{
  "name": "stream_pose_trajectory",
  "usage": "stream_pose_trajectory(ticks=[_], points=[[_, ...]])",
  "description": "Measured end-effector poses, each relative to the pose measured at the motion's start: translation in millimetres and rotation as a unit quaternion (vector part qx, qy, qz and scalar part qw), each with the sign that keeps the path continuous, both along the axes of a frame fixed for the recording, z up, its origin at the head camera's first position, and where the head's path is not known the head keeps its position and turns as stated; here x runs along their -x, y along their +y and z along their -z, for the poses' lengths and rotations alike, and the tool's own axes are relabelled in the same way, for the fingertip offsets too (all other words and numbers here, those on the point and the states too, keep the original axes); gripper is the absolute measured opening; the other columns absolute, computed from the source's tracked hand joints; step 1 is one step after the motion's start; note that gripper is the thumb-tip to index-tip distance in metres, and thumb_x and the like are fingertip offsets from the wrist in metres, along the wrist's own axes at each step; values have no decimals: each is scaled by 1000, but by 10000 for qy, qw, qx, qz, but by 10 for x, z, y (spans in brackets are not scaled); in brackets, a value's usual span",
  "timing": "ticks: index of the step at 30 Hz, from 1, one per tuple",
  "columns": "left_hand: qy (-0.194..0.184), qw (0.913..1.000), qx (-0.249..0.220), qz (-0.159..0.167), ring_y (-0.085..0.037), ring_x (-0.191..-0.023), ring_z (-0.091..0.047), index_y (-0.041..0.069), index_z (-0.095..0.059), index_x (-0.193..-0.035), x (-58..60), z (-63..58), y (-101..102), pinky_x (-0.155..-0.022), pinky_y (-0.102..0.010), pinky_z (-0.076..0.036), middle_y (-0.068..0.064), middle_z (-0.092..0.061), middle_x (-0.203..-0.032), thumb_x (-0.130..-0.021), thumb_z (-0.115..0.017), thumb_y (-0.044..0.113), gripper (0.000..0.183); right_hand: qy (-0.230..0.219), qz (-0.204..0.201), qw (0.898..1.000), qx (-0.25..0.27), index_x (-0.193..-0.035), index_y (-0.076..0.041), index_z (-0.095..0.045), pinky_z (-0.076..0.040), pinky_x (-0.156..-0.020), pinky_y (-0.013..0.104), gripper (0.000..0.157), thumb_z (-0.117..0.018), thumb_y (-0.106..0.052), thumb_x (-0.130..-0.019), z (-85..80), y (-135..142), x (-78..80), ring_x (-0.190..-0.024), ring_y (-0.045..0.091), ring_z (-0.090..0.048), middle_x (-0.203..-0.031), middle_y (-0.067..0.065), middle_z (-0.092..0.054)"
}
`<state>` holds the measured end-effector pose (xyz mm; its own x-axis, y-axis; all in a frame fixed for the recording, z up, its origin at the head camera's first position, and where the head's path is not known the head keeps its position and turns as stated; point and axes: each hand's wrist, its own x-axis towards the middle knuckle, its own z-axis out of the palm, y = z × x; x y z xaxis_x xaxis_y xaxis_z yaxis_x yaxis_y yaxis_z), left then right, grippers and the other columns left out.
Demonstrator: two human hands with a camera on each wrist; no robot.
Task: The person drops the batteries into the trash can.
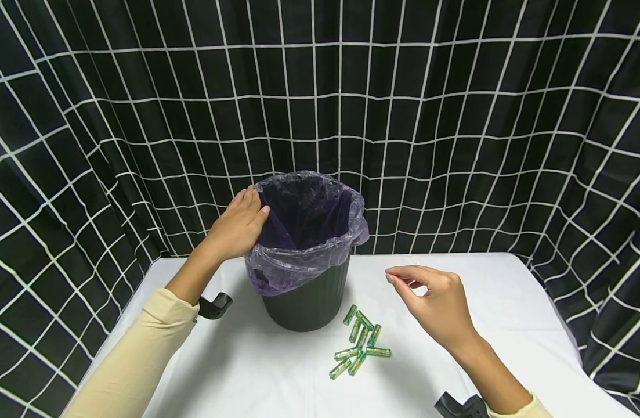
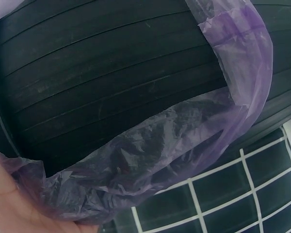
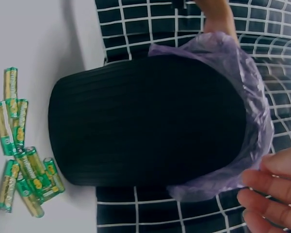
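Note:
A dark ribbed trash bin (image 1: 309, 299) stands upright, lined with a purple translucent bag (image 1: 299, 267) folded down over its rim. My left hand (image 1: 238, 223) rests on the bin's left rim, fingers laid fairly straight over the bag; its palm (image 2: 14, 204) touches the plastic in the left wrist view. Right of the bin, my right hand (image 1: 434, 296) hovers above the table with loosely bent fingers, thumb and index tips close together. Nothing shows between those fingers (image 3: 266, 187) in the right wrist view. Several green and gold batteries (image 1: 362, 337) lie in a loose pile below the bin's right side.
A white cloth (image 1: 278, 377) covers the table. Black curtains with a white grid (image 1: 455, 128) close off the back and both sides, the bin standing near the back one. Black wrist mounts (image 1: 215, 306) sit on both forearms.

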<state>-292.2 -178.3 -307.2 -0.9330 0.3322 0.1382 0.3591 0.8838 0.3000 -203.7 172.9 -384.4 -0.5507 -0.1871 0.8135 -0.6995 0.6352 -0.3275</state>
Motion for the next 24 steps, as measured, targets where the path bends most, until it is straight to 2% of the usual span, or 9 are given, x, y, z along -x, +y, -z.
stream_pose_trajectory(ticks=[7,15,24], points=[[5,10000,-49,-26,-34,-156,2,-13,-12,-156,6,6,-6,-127,-43,0,-25,-5,-166,-111,-18,34,65,-163,2,9998,-96,-91,-11,-82,-57,-60,21,18,-81,3,-79,157,63,-6,-67,6,-69,-82,-6,-77],[-74,9999,-95,-47,-33,-156,4,-10,-11,-157,13,17,41,-127,-42,0,-23,-3,-167,-111,-18,37,66,-369,194,9988,-241,-90,-13,-82,-57,-60,21,19,-82,1,-79,348,130,-8,-67,5,-69,-80,-7,-77],[-26,9999,-83,-71,-32,-156,3,-11,-13,-156,10,19,-2,-127,-42,0,-22,-4,-167,-111,-18,36,65,-435,199,9982,-359,-88,-14,-82,-57,-58,22,17,-83,0,-78,486,146,43,-66,3,-68,-79,-8,-76]])
